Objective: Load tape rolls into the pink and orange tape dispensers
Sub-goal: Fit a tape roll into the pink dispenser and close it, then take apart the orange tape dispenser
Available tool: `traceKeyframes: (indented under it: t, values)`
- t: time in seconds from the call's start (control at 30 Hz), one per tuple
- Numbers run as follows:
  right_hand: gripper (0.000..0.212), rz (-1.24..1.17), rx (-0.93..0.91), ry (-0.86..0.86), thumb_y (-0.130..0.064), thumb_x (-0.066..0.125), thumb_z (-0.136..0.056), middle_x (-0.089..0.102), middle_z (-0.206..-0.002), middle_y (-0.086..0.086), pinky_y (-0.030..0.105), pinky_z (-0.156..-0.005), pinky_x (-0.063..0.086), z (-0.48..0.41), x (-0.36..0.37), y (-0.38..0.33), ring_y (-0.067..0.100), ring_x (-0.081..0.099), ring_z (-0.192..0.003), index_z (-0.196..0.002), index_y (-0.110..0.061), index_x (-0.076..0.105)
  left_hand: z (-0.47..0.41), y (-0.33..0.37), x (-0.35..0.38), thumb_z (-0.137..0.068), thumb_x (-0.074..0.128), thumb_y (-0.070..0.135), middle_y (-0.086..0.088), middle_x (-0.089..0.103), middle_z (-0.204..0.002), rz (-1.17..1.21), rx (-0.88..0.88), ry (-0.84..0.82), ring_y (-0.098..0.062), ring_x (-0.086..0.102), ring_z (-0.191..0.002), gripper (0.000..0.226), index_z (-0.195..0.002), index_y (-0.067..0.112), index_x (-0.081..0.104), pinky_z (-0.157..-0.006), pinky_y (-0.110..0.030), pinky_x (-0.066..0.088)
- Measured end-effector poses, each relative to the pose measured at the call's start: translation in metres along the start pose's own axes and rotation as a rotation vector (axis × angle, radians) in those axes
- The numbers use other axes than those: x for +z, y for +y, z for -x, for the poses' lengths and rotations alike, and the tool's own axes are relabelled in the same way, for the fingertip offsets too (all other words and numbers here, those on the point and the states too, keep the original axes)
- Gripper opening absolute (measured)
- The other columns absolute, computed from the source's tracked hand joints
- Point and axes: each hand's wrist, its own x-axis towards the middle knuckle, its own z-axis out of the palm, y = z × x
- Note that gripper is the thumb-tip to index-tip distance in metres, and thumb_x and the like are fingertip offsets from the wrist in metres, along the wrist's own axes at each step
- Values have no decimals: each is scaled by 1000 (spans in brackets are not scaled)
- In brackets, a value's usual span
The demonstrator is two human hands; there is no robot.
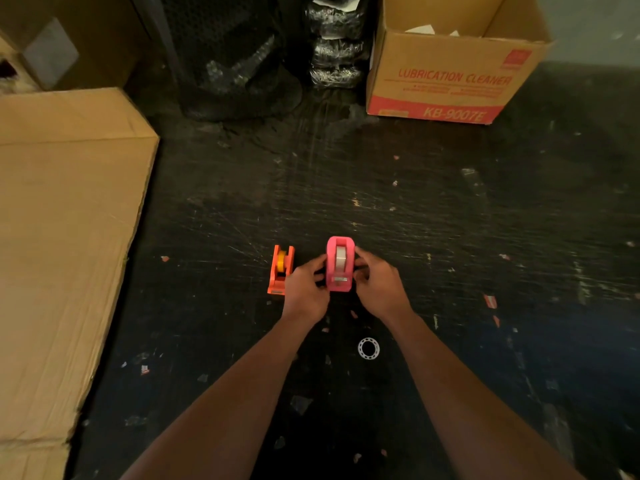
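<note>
The pink tape dispenser [340,284] stands upright on the dark scratched floor, with a white tape roll [340,258] seated in its slot. My left hand [304,289] grips its left side and my right hand [377,284] grips its right side. Just to the left stands the smaller orange tape dispenser [280,271], holding a yellow-cored roll [282,261]; no hand touches it. A white plastic ring with holes [368,348] lies on the floor between my forearms.
A large flat cardboard box [65,237] fills the left side. An open carton printed "LUBRICATION CLEANER" [450,84] stands at the back right. Black plastic-wrapped bundles [239,64] sit at the back centre. Scraps of paper litter the floor [450,220].
</note>
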Motion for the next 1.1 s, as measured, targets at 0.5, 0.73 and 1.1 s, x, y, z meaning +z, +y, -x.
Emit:
traceKeyframes:
  t: [0.5, 0.73, 1.1]
  values:
    - [45, 58, -37, -91, -9, 52, -104, 63, -142, 10, 38, -106, 53, 22, 60, -70, 20, 64, -125, -148, -14, 55, 16, -27, -71, -105, 49, 21, -3, 69, -124, 35, -193, 279, -6, 64, -102, 37, -140, 15, 62, -81, -20, 47]
    - [34, -103, 9, -109, -13, 47, -107, 74, -115, -3, 10, -78, 43, 33, 73, -77, 5, 63, -98, -130, -20, 71, 24, -35, -79, -104, 50, 24, 6, 75, -104, 132, -148, 148, -7, 70, -96, 28, -120, 27, 73, -91, -31, 56]
    - [17, -456, 50, 38, -32, 56, -106, 76, -102, 1, 33, -79, 65, 113, 38, -90, 15, 76, -94, -108, -21, 69, 108, -19, -95, -98, 68, 19, -3, 79, -102, 468, -11, 101, -17, 80, -91, 14, -111, 20, 63, -81, -44, 66]
